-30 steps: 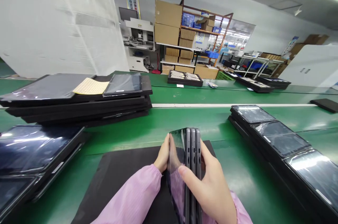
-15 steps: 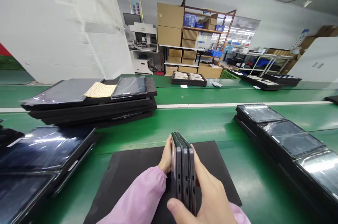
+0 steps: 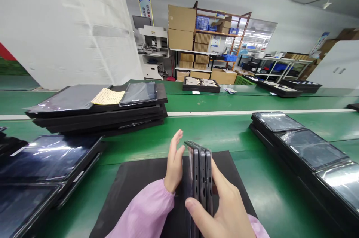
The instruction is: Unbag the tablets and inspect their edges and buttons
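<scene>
Tablets [image 3: 202, 178] upright in right hand [image 3: 224, 208] above black mat [image 3: 134, 182].

A factory workroom, seen from an assembly bench.
Flat tablets [image 3: 311, 147] are stacked in black trays along a green worktop [image 3: 213, 129] at lower left and right; cardboard boxes [image 3: 181, 26] and blue crates [image 3: 202, 23] are kept on metal shelving [image 3: 217, 33] at upper centre, and a bright hall is seen through a window [image 3: 259, 33].

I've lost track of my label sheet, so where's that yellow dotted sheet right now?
The yellow dotted sheet lies at left in the head view, atop the black tray stack, just left of a film-covered tablet.
</scene>
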A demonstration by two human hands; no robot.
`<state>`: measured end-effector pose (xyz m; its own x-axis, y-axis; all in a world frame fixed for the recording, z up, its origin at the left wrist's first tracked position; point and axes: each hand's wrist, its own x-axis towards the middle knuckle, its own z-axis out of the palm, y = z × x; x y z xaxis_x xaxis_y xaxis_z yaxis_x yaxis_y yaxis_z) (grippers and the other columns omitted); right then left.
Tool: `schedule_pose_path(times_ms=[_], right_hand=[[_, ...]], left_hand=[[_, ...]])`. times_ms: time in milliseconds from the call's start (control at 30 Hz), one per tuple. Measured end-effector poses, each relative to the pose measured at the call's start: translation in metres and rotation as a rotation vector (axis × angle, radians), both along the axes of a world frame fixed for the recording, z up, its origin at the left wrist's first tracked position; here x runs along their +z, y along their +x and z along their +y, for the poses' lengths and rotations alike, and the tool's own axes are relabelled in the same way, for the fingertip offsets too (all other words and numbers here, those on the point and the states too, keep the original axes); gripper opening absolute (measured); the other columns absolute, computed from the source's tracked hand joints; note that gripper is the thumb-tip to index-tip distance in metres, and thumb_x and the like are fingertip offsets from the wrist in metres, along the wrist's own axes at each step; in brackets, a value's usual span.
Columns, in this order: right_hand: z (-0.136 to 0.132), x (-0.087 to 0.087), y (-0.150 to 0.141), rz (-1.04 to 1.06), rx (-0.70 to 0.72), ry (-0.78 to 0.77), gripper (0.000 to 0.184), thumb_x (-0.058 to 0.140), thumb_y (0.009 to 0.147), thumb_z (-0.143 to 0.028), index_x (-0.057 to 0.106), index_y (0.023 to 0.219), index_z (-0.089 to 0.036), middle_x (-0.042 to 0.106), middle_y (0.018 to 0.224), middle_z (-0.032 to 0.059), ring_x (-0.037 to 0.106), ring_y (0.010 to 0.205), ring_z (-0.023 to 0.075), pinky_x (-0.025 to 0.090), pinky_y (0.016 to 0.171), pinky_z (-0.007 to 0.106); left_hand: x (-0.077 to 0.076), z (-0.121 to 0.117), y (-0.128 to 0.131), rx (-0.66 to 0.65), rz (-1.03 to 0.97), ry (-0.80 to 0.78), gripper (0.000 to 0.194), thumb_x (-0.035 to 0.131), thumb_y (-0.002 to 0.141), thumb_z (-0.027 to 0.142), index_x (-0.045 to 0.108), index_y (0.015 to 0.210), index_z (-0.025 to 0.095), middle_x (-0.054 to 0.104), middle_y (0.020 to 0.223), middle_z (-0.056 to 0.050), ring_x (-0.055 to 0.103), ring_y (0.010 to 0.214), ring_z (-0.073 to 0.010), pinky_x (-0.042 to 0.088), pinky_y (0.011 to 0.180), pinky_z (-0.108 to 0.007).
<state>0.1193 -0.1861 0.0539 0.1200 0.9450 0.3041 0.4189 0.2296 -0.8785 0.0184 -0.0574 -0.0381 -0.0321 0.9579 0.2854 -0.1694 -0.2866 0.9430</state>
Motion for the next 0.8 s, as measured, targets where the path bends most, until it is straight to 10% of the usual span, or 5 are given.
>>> schedule_pose_path(times_ms=[133, 267, 800], right_hand=[[0.001, 0.001, 0.002, 0.023, 0.024, -0.018, 0.074, 0.065, 0.081, -0.032, 0.051, 0.151, -0.016, 0.076, 0.123, 0.0093, 0.077, 0.105, 0.0279, 0.063, 0.089, 0.032], [0.000, 0.000, 0.003, -0.039, -0.034, -0.030, 0.073, 0.066, 0.080, -0.034, 0.053, 0.149, -0.015, 0.075, 0.122, 0.0115, 0.076, 0.104, 0.0301, 0.061, 0.095, 0.038], [-0.006, -0.026, -0.010, -0.213, -0.295, 0.328, 0.075, 0.078, 0.074, -0.027, 0.053, 0.145, -0.031, 0.065, 0.142, 0.0098, 0.074, 0.114, 0.0344, 0.068, 0.084, 0.040]], left_hand=[[0.059, -0.028, -0.012, -0.262, 0.046, 0.219, 0.048, 0.054, 0.090, 0.046, 0.063, 0.133, 0.025, 0.061, 0.144, -0.009, 0.055, 0.132, -0.0314, 0.038, 0.117, -0.047], [0.093, -0.045, -0.011, -0.380, 0.095, 0.138, 0.026, 0.062, 0.089, 0.030, 0.071, 0.114, 0.027, 0.075, 0.114, -0.004, 0.069, 0.101, -0.0217, 0.053, 0.093, -0.032], [0.101, -0.043, -0.001, -0.220, -0.012, 0.163, 0.003, 0.063, 0.077, 0.024, 0.065, 0.078, 0.022, 0.071, 0.087, -0.003, 0.064, 0.081, -0.0186, 0.052, 0.072, -0.029]])
